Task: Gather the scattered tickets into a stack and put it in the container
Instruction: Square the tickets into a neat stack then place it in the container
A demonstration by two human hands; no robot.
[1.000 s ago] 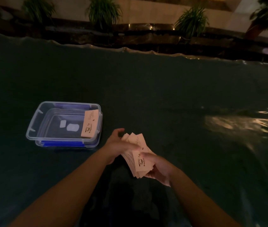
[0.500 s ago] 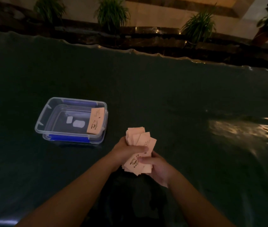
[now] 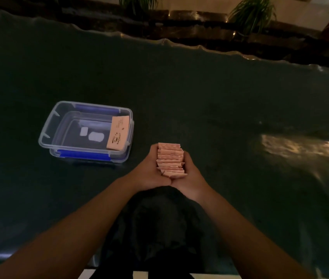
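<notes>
A bundle of pink tickets (image 3: 170, 159) stands on edge on the dark table, its edges uneven. My left hand (image 3: 149, 171) presses its left side and my right hand (image 3: 190, 176) its right side, heels of the palms touching. A clear plastic container (image 3: 48, 127) with blue clips sits to the left of my hands. One pink ticket (image 3: 118, 132) leans against its right inner wall.
The dark green table cover (image 3: 200, 93) stretches wide, with a wavy far edge. A light glare lies on it at the right (image 3: 300, 146). Potted plants (image 3: 252, 11) and a dark ledge stand beyond the table.
The fanned tickets have been squared up on edge between both palms. My hands have come together around them, and the view has tilted downward.
</notes>
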